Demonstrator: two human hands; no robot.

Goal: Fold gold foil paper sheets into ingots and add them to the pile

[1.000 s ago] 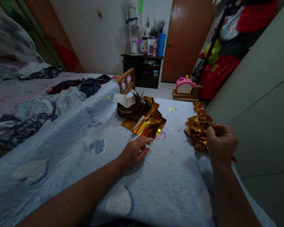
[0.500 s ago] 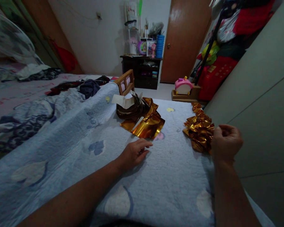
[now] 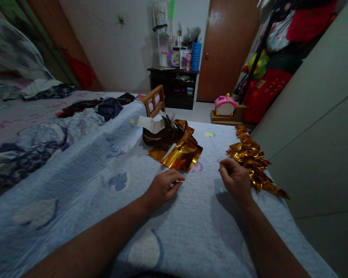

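My left hand [image 3: 164,187] rests low over the bed cover, fingers loosely bent and thumb apart, nothing seen in it. Just beyond its fingertips lies a stack of shiny gold foil sheets [image 3: 181,154], with brown and white paper edges curled at the back. My right hand [image 3: 236,179] hovers above the cover, its thumb and fingertips drawn together with nothing visible in them. Beside it, on the right, stretches a heap of crumpled, folded gold foil pieces [image 3: 249,154]; my right hand and wrist cover part of its near side.
The pale blue quilted cover [image 3: 191,231] with heart shapes lies under everything. Rumpled bedding [image 3: 46,135] is on the left, a wooden rail [image 3: 153,101] behind the stack. A pale cabinet [image 3: 316,154] borders the right. A pink toy [image 3: 225,105] stands past the far edge.
My right hand has moved left, away from the crumpled gold foil, uncovering a long piece at the heap's near right end. My left hand has barely moved.
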